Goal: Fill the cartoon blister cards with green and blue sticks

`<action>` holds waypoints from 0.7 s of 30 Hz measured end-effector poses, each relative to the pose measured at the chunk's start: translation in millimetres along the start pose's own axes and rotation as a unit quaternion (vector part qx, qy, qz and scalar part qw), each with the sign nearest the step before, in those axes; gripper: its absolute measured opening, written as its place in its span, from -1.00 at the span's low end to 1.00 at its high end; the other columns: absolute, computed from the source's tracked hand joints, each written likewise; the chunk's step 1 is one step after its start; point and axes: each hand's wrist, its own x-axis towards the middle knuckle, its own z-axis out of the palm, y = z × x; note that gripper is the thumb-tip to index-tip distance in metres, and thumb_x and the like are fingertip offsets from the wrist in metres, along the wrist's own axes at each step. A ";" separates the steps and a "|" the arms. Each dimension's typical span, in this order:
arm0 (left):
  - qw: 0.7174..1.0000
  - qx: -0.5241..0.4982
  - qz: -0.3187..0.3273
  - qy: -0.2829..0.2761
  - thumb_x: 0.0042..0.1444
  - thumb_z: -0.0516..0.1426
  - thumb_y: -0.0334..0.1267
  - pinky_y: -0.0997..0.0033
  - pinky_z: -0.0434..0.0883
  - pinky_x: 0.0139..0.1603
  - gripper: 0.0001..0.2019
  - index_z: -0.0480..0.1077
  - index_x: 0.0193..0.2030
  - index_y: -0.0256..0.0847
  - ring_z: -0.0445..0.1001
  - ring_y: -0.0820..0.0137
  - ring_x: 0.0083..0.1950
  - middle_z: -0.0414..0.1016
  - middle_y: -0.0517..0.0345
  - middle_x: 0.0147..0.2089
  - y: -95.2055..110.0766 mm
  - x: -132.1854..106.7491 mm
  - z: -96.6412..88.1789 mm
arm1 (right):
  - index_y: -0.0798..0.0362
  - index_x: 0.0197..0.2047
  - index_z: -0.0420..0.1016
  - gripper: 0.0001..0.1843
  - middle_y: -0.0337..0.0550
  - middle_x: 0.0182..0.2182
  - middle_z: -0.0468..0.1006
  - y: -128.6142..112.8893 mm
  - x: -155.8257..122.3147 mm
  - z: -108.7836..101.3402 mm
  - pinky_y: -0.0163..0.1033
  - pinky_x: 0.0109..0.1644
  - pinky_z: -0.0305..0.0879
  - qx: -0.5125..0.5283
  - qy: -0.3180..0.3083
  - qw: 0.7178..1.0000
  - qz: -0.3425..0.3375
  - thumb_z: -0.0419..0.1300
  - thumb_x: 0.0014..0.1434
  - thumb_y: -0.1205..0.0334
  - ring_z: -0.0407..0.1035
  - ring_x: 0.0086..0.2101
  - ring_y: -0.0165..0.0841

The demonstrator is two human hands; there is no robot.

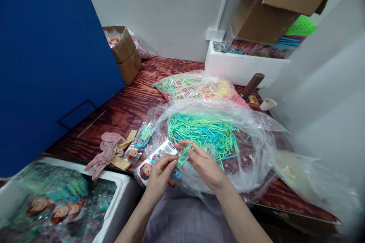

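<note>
Now, left hand [160, 173]: I'm seeing fingers pinching the pouch [180, 161].
Right hand [205, 165]: fingers are pinching sticks [187, 149]; I'm favouring a light, aligned grip against snagging.

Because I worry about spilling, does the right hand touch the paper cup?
Apart: the head view shows the clear bag between right hand and paper cup.

Soft indoor light (edges blurred).

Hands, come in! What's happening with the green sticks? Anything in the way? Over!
Right hand: holding thin green sticks. Left hand: close beside them, grip unclear. Open plastic bag with more sticks beyond; nothing visibly blocking.
</note>
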 end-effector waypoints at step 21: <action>0.991 -0.135 -0.016 0.011 -0.03 0.33 -0.13 0.48 0.44 -0.31 -0.79 0.56 -0.31 -0.21 0.45 0.42 -0.34 0.52 0.17 -0.33 3.0 -0.5 -5.3 | -0.12 0.00 0.45 -0.80 -0.16 0.02 0.46 -11.6 -25.5 16.2 -0.14 0.19 0.20 -0.334 0.052 0.926 -0.167 0.10 0.35 0.12 0.30 0.11 -0.25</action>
